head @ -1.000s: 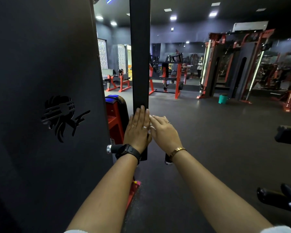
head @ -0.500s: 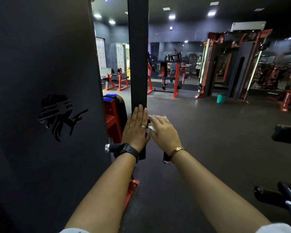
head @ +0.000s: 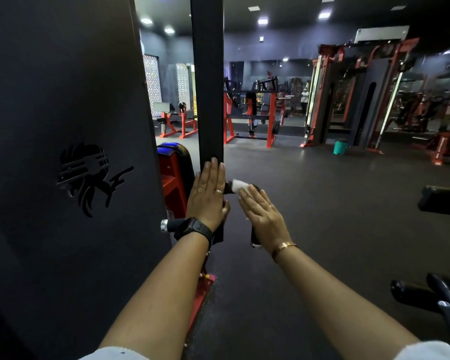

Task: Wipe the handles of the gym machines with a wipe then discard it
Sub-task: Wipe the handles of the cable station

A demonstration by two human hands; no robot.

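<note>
The floor [head: 322, 203] is a dark, matte sheet that runs back across a dim gym under small square ceiling lights [head: 263, 21]. Red-and-black frame machines [head: 250, 115] stand along the far wall, and a teal bucket [head: 340, 147] sits on the floor near them. Close on the left rises a flat black metal panel [head: 63, 113] with a cut-out logo, and beside it a square black post [head: 208, 87].

The left hand [head: 208, 196] lies flat against the post, fingers straight and together, holding nothing. The right hand [head: 263, 211] rests palm-down along a black, rounded handle [head: 253, 236] with a shiny end cap. Its fingers are nearly straight and press a crumpled white wipe [head: 238, 184] onto the handle's upper end, just beside the post. The thumb is hidden.
</note>
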